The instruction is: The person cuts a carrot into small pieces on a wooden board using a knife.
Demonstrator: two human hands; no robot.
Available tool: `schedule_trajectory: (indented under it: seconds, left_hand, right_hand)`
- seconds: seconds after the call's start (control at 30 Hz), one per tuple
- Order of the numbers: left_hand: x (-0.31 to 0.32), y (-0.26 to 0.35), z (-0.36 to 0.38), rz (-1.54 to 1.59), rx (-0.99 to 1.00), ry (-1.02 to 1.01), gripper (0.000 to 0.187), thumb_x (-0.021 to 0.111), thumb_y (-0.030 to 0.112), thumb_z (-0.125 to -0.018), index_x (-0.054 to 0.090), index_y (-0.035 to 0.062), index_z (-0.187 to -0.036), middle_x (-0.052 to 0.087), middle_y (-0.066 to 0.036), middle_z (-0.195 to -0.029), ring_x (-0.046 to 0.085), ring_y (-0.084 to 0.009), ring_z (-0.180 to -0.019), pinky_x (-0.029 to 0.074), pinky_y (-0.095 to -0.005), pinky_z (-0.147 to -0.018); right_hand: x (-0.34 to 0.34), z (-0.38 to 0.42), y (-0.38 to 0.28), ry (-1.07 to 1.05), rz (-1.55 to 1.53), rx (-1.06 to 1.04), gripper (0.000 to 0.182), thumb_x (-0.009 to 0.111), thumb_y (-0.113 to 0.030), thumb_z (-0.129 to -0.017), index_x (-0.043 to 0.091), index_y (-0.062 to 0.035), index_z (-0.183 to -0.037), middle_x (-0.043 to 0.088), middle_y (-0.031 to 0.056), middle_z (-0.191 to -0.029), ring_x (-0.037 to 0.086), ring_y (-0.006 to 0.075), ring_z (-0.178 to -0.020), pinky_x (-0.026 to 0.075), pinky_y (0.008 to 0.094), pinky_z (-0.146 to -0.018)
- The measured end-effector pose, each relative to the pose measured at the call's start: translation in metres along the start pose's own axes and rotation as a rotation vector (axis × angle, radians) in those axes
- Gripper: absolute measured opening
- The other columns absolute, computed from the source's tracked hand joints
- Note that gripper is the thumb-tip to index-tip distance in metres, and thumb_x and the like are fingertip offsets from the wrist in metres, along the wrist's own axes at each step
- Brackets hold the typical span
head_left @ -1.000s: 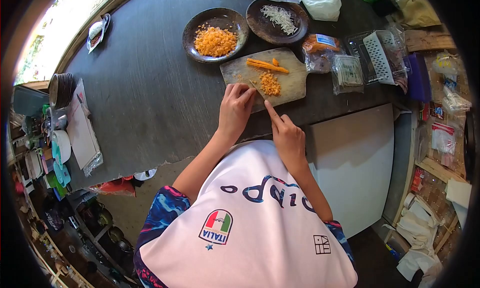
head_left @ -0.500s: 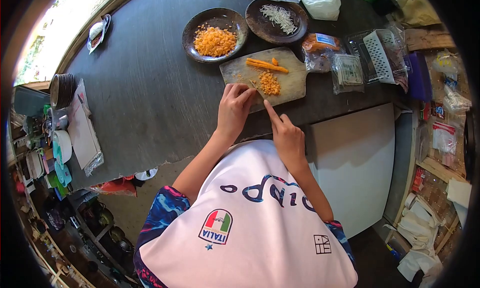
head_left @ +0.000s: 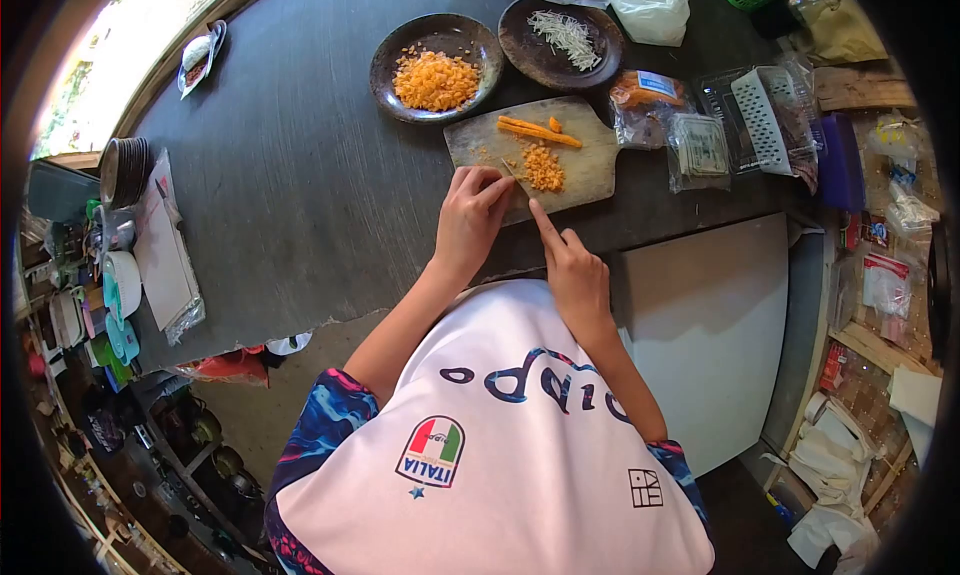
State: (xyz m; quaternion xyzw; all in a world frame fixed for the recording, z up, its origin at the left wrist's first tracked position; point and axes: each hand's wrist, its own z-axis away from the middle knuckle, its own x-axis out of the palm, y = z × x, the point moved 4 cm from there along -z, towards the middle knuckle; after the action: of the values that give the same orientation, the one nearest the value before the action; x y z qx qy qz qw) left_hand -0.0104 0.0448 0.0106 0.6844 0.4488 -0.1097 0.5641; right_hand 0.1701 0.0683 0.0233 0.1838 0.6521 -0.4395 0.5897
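On the wooden cutting board (head_left: 590,175) lie orange sticks (head_left: 540,132) and a small heap of chopped orange pieces (head_left: 543,168). My left hand (head_left: 470,215) is at the board's near left edge, its fingers pinched together on an orange piece that they mostly hide. Close on its right is my right hand (head_left: 575,265), fingers curled and index finger stretched along a knife, of which little shows; its tip side reaches the left fingertips. Behind the board, a dark plate (head_left: 383,85) holds many orange pieces, and a second dark plate (head_left: 520,55) holds white shreds.
Right of the board lie an orange-filled packet (head_left: 640,90), a clear packet (head_left: 698,147) and a white perforated tray (head_left: 762,120). A white bag (head_left: 650,7) is at the back. On the left are stacked dark bowls (head_left: 125,173) and a notebook (head_left: 165,255).
The view has shifted slightly, so the board and plates appear a little to the right. Both hands keep nearly the same pose at the board.
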Motion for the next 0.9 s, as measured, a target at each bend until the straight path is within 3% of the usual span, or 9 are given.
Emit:
schedule_trajectory:
  seconds: [0.9]
  left_hand:
    - [-0.001,-0.005,0.001,0.014,-0.015,0.040,0.020,0.082,0.002,-0.086,0.083,0.0053,-0.106,0.076,-0.008,-0.104,0.069,-0.0291,-0.101,0.060,-0.0403,-0.088]
  right_hand:
    - [0.002,0.004,0.005,-0.009,-0.015,-0.034,0.069,0.066,-0.012,-0.104,0.047,-0.0382,-0.165,0.063,0.0105,-0.089,0.072,0.0351,-0.068,0.061,0.0492,-0.062]
